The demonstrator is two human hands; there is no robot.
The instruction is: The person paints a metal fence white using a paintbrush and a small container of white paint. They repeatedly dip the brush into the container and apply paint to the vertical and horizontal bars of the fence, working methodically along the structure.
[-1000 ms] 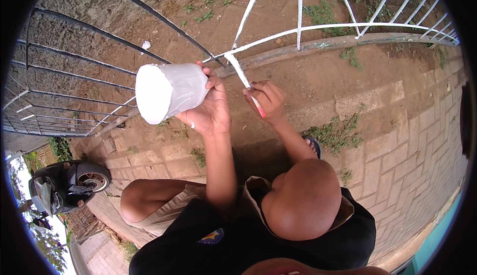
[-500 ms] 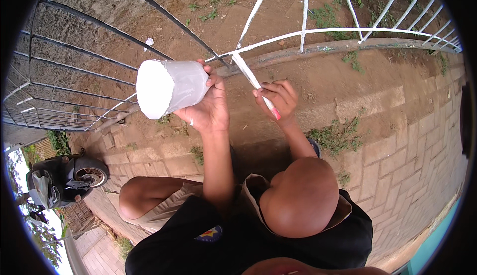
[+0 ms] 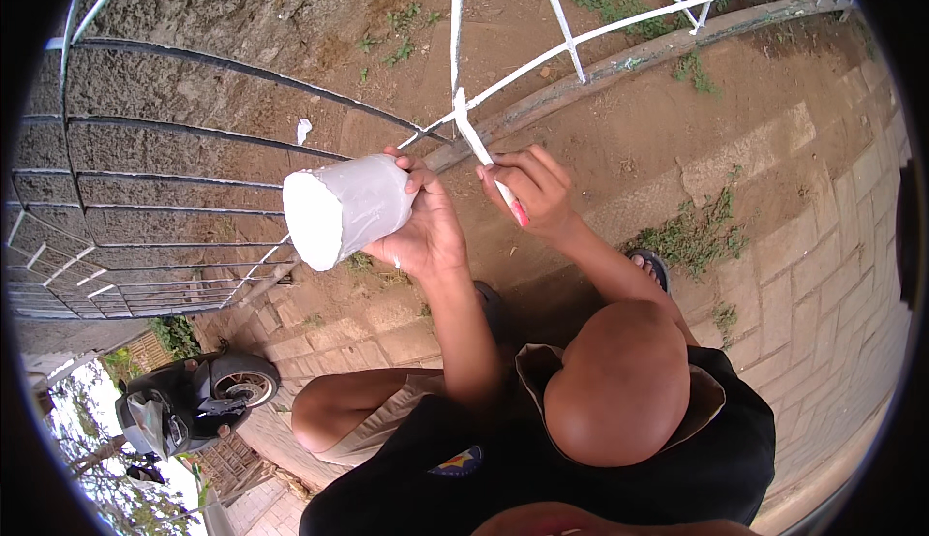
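The ground here is bare reddish-brown dirt with a pale stone-paved path curving along the right side. Small green weed clumps sit at the path edge. A white scrap lies on the dirt, and a black scooter stands lower left.

brush: tip now on the upright bar | view swung | white container: lower in frame
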